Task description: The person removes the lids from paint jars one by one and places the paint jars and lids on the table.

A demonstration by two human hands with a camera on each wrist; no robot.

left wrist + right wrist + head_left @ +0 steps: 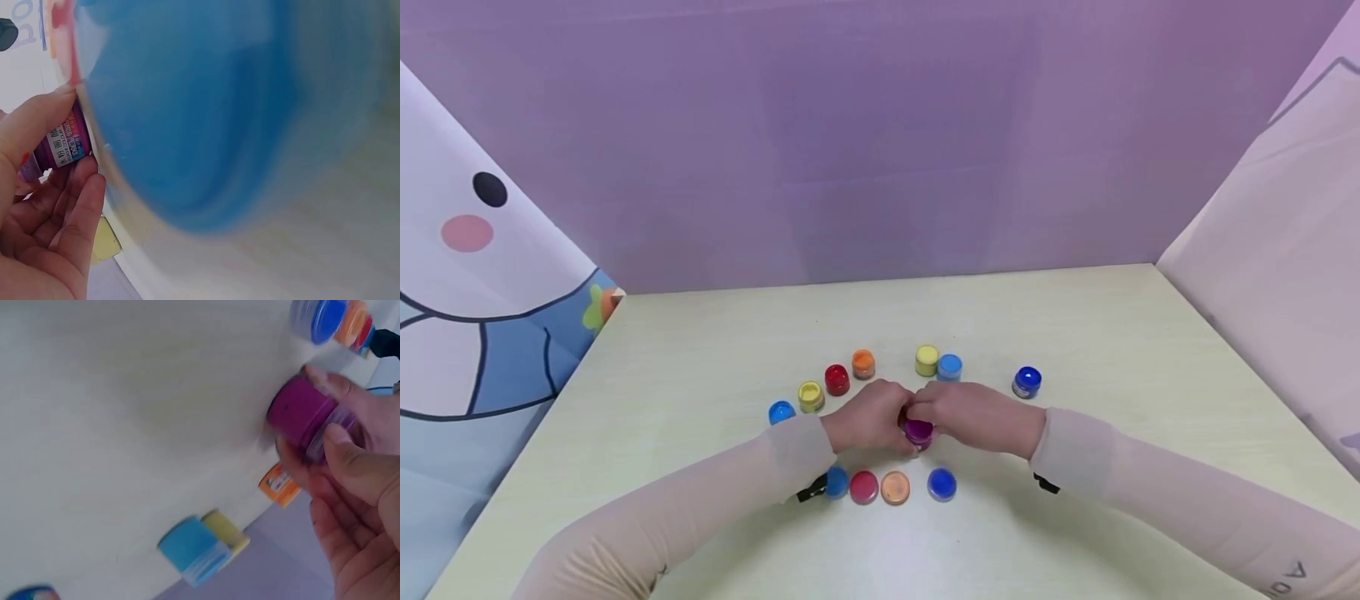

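Observation:
Both hands meet around a small purple paint jar (919, 433) near the middle of the table. My left hand (871, 417) holds the jar's body, thumb on one side and fingers on the other; its printed label faces the left wrist camera. With thumb and fingers, my right hand (972, 412) grips the clear lid (331, 428) at the jar's top. In the right wrist view the purple body shows between the hands. Close below my left wrist lies a blue lid (206, 112), large and blurred in the left wrist view.
Toward me lie a pink-red lid (864, 487), an orange lid (895, 487) and another blue lid (942, 484). Beyond my hands stand blue (781, 411), yellow (811, 397), red (837, 379), orange (863, 363), pale yellow (927, 360), light blue (950, 367) and dark blue (1027, 382) jars.

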